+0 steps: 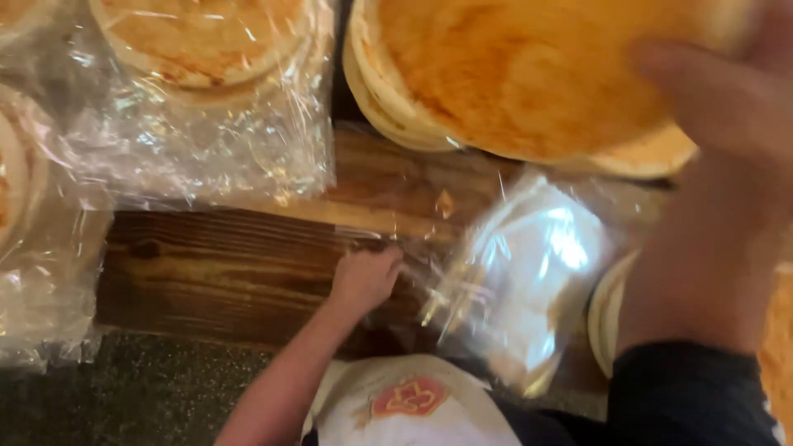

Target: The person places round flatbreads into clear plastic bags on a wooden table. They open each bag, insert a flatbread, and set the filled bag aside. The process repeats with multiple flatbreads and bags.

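A head-worn camera looks straight down on a dark-stained wooden table [239, 264], its grain running side to side and a knot showing near the left end; beyond the table's near edge lies a speckled grey-green floor [140, 392], the only part of the room in view. The left hand [363, 277] rests on the wood near the middle of the table, fingers curled closed on the edge of an empty clear plastic bag [520, 264]; the bag billows open to the right of the fist, glare washing out its far side. The right hand [727, 149], large and blurred at the right edge, reaches up to a stack of round flatbreads [512, 74] at the top of the frame; the thumb lies across the top bread's golden face, though the blur leaves it unclear how firmly the fingers have closed; a dark sleeve [694, 396] covers the wrist. At upper left, a sealed clear bag of flatbreads [198, 74] lies partly on the table; a second bagged stack [25, 206] hangs off the left edge. More pale bread rims [607, 310] show beneath the right forearm. A white apron with a red emblem [409, 400] fills the bottom centre.
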